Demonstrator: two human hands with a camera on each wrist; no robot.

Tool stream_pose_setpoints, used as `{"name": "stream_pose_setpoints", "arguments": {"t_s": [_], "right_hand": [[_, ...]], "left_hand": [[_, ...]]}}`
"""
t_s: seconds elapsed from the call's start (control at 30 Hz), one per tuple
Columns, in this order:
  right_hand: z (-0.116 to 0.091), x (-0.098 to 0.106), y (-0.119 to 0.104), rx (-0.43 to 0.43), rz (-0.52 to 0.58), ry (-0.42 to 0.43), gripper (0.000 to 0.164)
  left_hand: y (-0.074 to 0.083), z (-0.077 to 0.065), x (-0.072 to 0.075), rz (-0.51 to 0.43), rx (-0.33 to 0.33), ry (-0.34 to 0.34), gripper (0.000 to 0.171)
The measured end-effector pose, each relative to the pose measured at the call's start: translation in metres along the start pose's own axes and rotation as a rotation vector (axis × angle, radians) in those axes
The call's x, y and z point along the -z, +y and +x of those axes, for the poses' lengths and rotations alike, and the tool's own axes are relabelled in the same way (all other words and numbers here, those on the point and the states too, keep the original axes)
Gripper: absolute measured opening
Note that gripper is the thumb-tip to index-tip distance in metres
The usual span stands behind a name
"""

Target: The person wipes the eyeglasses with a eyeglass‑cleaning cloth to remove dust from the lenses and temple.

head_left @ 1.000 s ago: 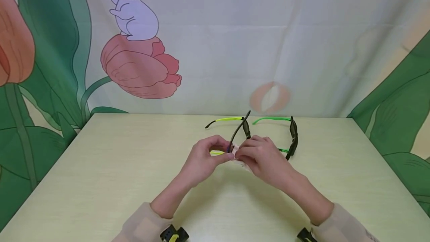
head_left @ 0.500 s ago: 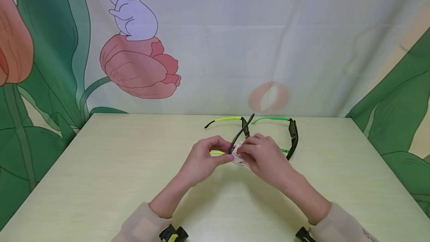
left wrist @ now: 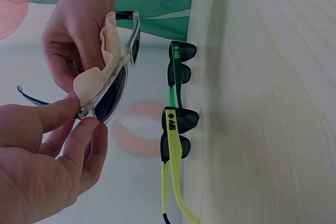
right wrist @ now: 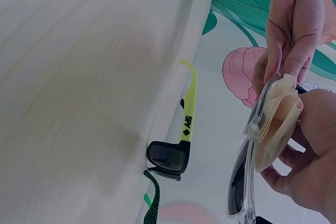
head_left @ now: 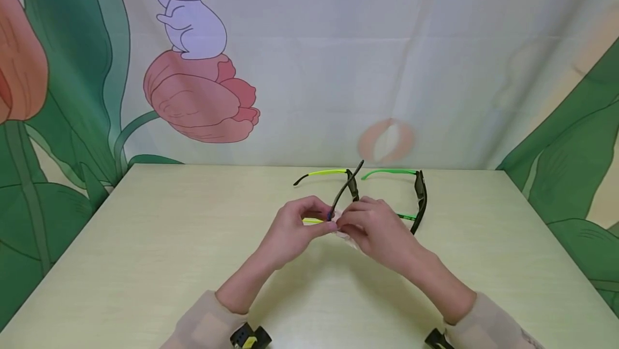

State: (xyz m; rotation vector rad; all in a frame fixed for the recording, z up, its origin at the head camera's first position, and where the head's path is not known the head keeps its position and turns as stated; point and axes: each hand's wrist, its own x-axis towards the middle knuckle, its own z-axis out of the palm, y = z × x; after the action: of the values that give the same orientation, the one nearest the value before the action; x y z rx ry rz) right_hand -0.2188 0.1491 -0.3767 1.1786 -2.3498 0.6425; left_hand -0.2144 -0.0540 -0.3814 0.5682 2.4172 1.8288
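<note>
My left hand (head_left: 290, 233) pinches one end of a pair of sunglasses with a clear frame (left wrist: 111, 90) and dark lenses, near the hinge. One dark temple arm (head_left: 344, 190) sticks up past the fingers in the head view. My right hand (head_left: 384, 233) holds a cream cloth (right wrist: 278, 121) bunched against the inner side of the lenses. Both hands hold the sunglasses above the table. In the head view the hands hide most of the frame and cloth; the left wrist view shows the lenses' outer side.
Behind the hands, sunglasses with yellow arms (head_left: 329, 171) and sunglasses with green arms (head_left: 420, 198) stand on the pale table (head_left: 169, 241), arms unfolded. A printed curtain (head_left: 309, 69) hangs behind the table's far edge.
My right hand and the cloth have shifted slightly back and forth along the lenses. The raised temple arm has tilted right, then partly back. My left hand stays nearly in place.
</note>
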Motion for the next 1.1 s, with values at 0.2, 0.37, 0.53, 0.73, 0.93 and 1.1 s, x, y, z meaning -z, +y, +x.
{"name": "stream_pose_setpoints", "arguments": {"t_s": [0.2,0.37,0.53,0.73,0.93,1.1], "right_hand": [[-0.001,0.005,-0.001,-0.012,-0.017,-0.026,0.008],[-0.003,0.008,-0.002,-0.047,-0.06,-0.026,0.01],[-0.004,0.012,0.0,-0.096,-0.08,0.024,0.013],[-0.007,0.018,0.0,-0.189,-0.127,0.093,0.012],[-0.01,0.018,-0.001,-0.29,-0.195,0.01,0.015],[-0.01,0.016,-0.003,-0.335,-0.218,-0.061,0.014]], "left_hand": [[0.0,0.001,0.0,-0.016,0.02,0.014,0.019],[0.002,0.001,0.001,0.007,0.025,0.017,0.017],[0.003,0.001,0.001,0.013,0.019,0.034,0.016],[0.0,0.002,0.003,0.0,0.035,0.071,0.017],[-0.001,0.003,0.004,0.0,0.035,0.098,0.017],[0.0,0.003,0.005,0.004,0.025,0.11,0.017]]}}
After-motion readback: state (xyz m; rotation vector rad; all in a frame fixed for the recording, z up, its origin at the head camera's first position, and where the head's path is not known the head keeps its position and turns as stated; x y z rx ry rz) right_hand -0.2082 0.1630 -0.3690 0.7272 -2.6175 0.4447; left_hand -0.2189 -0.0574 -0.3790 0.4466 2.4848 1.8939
